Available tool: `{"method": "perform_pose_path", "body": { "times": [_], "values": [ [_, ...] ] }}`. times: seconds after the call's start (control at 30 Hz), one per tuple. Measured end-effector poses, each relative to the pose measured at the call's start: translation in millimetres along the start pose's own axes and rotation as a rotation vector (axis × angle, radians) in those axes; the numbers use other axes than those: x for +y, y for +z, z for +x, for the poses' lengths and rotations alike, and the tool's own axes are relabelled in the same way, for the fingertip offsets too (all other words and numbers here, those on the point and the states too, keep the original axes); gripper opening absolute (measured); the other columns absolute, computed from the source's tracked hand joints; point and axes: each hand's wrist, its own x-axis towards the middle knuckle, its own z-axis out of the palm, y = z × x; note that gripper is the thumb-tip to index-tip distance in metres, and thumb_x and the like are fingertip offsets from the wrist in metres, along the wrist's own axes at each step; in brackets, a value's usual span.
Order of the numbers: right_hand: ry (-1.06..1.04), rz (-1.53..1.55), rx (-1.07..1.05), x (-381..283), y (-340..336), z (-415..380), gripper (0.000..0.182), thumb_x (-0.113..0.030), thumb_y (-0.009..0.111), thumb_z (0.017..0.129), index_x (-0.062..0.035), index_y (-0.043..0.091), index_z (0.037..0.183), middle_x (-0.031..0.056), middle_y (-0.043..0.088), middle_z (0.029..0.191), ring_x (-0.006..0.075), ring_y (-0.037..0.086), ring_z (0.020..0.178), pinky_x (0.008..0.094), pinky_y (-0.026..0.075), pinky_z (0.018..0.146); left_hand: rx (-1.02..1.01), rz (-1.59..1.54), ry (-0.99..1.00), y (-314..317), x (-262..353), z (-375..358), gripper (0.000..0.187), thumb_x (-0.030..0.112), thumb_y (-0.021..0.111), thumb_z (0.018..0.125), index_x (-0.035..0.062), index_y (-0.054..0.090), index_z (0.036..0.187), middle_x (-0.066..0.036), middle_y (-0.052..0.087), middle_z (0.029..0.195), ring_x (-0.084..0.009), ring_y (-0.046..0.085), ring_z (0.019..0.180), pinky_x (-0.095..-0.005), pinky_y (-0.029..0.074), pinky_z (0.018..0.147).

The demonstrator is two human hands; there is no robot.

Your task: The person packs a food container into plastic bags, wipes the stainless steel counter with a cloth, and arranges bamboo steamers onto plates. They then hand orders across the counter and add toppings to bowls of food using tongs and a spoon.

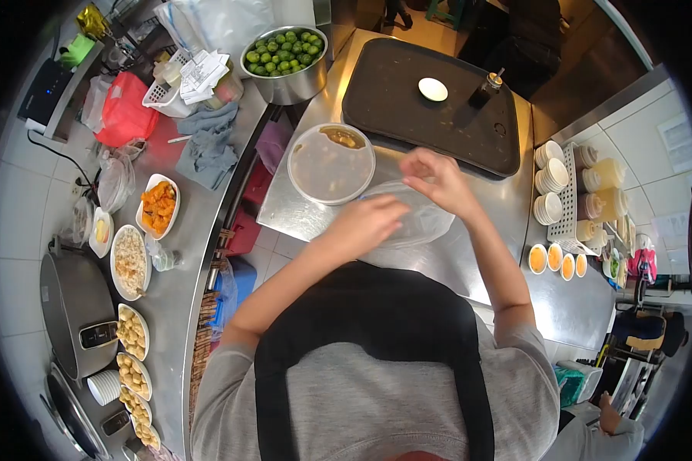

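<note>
Taking the round tub (331,180) as the landmark, the clear plastic (427,223) lies on the steel counter just to its right and slightly nearer the person; whether it is a bag or a loose sheet is hard to tell. The left hand (367,224) is over the plastic's near-left part, below and right of the tub, fingers together and loosely bent; the right hand (437,180) is farther right of the tub, thumb and fingers curved towards each other. I cannot tell whether either one pinches the plastic. Such thin stuff probably clings and creases, so it would be best handled by its edge with light fingertips, the two hands drawing evenly apart. Keeping the left wrist off the tub's cloudy lid, and the right forearm low beside the tray (407,127) beyond and right of the tub, should avoid knocks.
</note>
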Motion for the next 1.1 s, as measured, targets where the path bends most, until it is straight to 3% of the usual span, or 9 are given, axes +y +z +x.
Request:
{"method": "perform_pose_path", "body": {
  "times": [0.07, 0.13, 0.17, 0.23, 0.27, 0.37, 0.57, 0.83, 1.1],
  "values": [
    [-0.134, 0.044, 0.099, 5, 13, 21, 0.057, -0.009, 0.071, 0.066, -0.0038, 0.048, 0.118, 0.0159, 0.051, 0.118, 0.0235, 0.053, 0.107, 0.0355, 0.041, 0.091, 0.443, -0.023, -0.021, -22, -18, -33, 0.041, 0.005, 0.067, 0.070, 0.0041, 0.053, 0.109, -0.013, 0.048, 0.117, -0.0227, 0.055, 0.096, -0.0341, 0.050, 0.071],
    [-0.272, 0.215, 0.021, 15, 33, 41, 0.092, -0.003, 0.073, 0.062, -0.0073, 0.022, 0.138, 0.0162, 0.027, 0.140, 0.0270, 0.036, 0.125, 0.0351, 0.029, 0.104, 0.809, -0.020, -0.332, -41, -41, -56, 0.053, 0.003, 0.067, 0.066, 0.0065, 0.050, 0.116, -0.013, 0.048, 0.118, -0.0257, 0.053, 0.100, -0.0361, 0.048, 0.075],
    [-0.277, 0.217, 0.023, 21, 39, 51, 0.092, -0.003, 0.073, 0.062, -0.0073, 0.022, 0.138, 0.0162, 0.027, 0.140, 0.0270, 0.036, 0.125, 0.0351, 0.029, 0.104, 0.819, -0.189, -0.444, -38, -65, -67, 0.077, 0.001, 0.071, 0.062, 0.0067, 0.037, 0.130, -0.013, 0.039, 0.131, -0.0237, 0.044, 0.116, -0.0388, 0.042, 0.089],
    [-0.273, 0.240, -0.093, 29, 46, 69, 0.117, 0.001, 0.076, 0.055, -0.0091, -0.003, 0.141, 0.0134, 0.008, 0.147, 0.0267, 0.017, 0.134, 0.0348, 0.015, 0.110, 0.587, -0.643, -0.444, -28, -113, -78, 0.098, 0.002, 0.075, 0.057, 0.0050, 0.021, 0.138, -0.013, 0.028, 0.139, -0.0236, 0.032, 0.127, -0.0386, 0.032, 0.100],
    [-0.275, 0.238, -0.093, 28, 48, 73, 0.117, 0.001, 0.076, 0.055, -0.0091, -0.003, 0.141, 0.0134, 0.008, 0.147, 0.0267, 0.017, 0.134, 0.0348, 0.015, 0.110, 0.573, -0.825, -0.397, -27, -115, -71, 0.108, 0.004, 0.079, 0.051, 0.0036, 0.017, 0.140, -0.012, 0.025, 0.141, -0.0238, 0.026, 0.130, -0.0370, 0.026, 0.105],
    [-0.329, 0.193, -0.105, 26, 46, 80, 0.122, 0.002, 0.078, 0.051, -0.0089, -0.002, 0.141, 0.0133, 0.008, 0.147, 0.0256, 0.016, 0.134, 0.0339, 0.014, 0.110, 0.477, -0.762, -0.279, -32, -117, -63, 0.112, 0.008, 0.082, 0.046, 0.0030, 0.019, 0.139, -0.012, 0.028, 0.139, -0.0233, 0.027, 0.129, -0.0347, 0.023, 0.106],
    [-0.284, 0.297, -0.121, 11, 35, 72, 0.124, 0.001, 0.080, 0.046, -0.0117, 0.003, 0.142, 0.0130, 0.021, 0.144, 0.0248, 0.026, 0.131, 0.0337, 0.023, 0.108, 0.503, -0.620, -0.270, -33, -110, -52, 0.115, 0.015, 0.086, 0.039, 0.0026, 0.025, 0.136, -0.011, 0.036, 0.133, -0.0223, 0.032, 0.126, -0.0333, 0.022, 0.106],
    [-0.281, 0.255, 0.001, -51, -23, -5, 0.122, -0.007, 0.082, 0.046, -0.0144, 0.007, 0.143, 0.0147, 0.039, 0.135, 0.0266, 0.043, 0.119, 0.0380, 0.035, 0.101, 0.400, -0.590, -0.237, -69, -15, -33, 0.115, 0.021, 0.087, 0.041, 0.0016, 0.025, 0.135, -0.012, 0.038, 0.131, -0.0221, 0.035, 0.124, -0.0356, 0.025, 0.105],
    [-0.089, 0.139, 0.053, -16, -15, -77, 0.126, -0.006, 0.084, 0.045, -0.0190, 0.006, 0.143, 0.0076, 0.015, 0.147, 0.0243, 0.029, 0.129, 0.0394, 0.033, 0.103, 0.214, -0.803, -0.302, -5, 4, -25, 0.117, 0.020, 0.088, 0.044, 0.0009, 0.018, 0.137, -0.015, 0.034, 0.134, -0.0244, 0.033, 0.126, -0.0372, 0.027, 0.105]
  ]
}}
